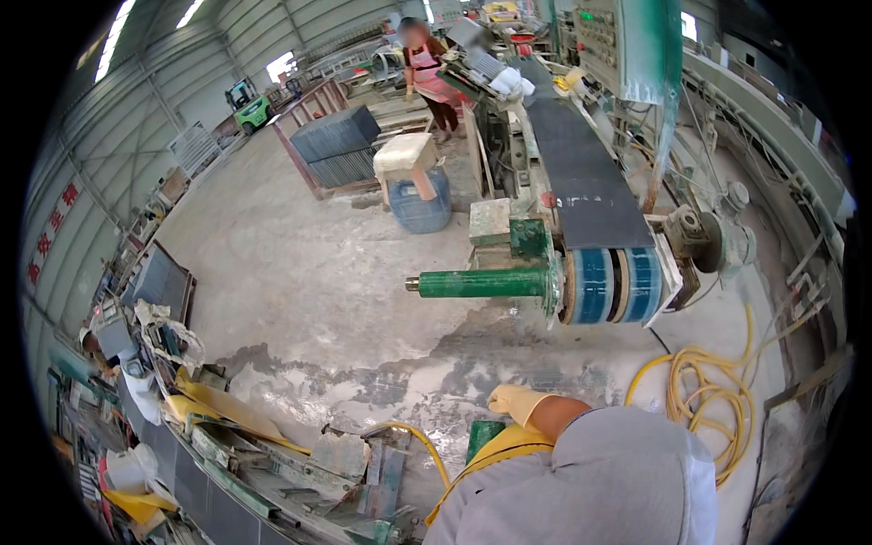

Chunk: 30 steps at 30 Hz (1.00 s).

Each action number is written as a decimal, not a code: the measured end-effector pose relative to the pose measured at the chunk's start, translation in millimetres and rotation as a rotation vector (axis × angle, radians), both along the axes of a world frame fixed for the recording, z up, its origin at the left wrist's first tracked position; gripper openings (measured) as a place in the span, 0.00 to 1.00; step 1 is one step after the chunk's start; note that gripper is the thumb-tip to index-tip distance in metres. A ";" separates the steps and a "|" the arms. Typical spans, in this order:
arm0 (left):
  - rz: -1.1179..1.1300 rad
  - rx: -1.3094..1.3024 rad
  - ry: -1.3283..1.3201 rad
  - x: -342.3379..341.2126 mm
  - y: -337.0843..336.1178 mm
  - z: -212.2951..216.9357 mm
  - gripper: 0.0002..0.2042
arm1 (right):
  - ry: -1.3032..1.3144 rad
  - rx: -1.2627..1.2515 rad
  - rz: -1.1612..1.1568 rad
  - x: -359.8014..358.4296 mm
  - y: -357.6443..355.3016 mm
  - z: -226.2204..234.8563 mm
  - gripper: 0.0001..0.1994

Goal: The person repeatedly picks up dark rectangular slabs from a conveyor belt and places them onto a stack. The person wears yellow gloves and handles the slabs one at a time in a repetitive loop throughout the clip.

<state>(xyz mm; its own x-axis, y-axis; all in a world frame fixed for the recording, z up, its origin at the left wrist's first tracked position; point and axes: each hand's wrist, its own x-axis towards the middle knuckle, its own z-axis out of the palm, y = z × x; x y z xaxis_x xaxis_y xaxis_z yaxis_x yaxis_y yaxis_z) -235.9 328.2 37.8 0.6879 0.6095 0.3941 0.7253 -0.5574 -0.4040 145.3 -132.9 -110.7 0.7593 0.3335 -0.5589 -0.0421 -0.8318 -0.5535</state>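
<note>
Grey sleeve (627, 463) nearest; right hand (520, 403), grip impossible to tell; green cylinder (484, 438) just left and near, axis unclear; left hand unseen.

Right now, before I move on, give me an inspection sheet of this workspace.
Surface: grey concrete floor, with dark, wet-looking patches.
Job's things: green cylinder, partly hidden, near the cream-gloved right hand; long green horizontal bar beside two blue-banded rollers.
Clutter: blue plastic drum with a pale block on top.
Fingers: nothing visibly held, grip unclear; left hand not in view.
Cables: yellow hose coiled on the floor at right; thinner cables too tangled to trace.
Surroundings: co-worker in a pink apron; green forklift beyond.
</note>
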 end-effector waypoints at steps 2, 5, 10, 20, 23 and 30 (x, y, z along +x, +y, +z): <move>0.063 -0.058 0.043 19.7 -5.2 21.2 0.35 | 0.000 -0.052 0.013 3.1 -3.3 -4.8 0.17; 0.161 -0.128 0.000 22.1 5.8 4.5 0.39 | -0.096 0.025 -0.026 6.3 -17.7 -27.3 0.17; 0.169 -0.136 -0.023 25.4 13.1 -4.0 0.40 | -0.038 -0.075 -0.021 15.7 -45.1 -52.4 0.17; 0.213 -0.320 -0.343 35.0 6.8 5.3 0.38 | -0.013 -0.101 -0.057 19.3 -2.4 -24.8 0.17; 0.164 -0.113 -0.069 32.6 2.2 6.6 0.46 | -0.010 -0.003 -0.023 19.0 10.5 -12.2 0.16; 0.154 -0.069 -0.032 33.7 1.8 6.6 0.46 | 0.009 0.004 -0.011 14.7 9.9 -15.2 0.16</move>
<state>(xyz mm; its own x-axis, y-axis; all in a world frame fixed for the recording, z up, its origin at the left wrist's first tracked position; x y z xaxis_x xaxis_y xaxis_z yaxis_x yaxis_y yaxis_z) -202.1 330.0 44.4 0.5720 0.7332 0.3677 0.8162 -0.4642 -0.3440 160.0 -123.0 -125.9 0.7576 0.3273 -0.5647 -0.0565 -0.8290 -0.5564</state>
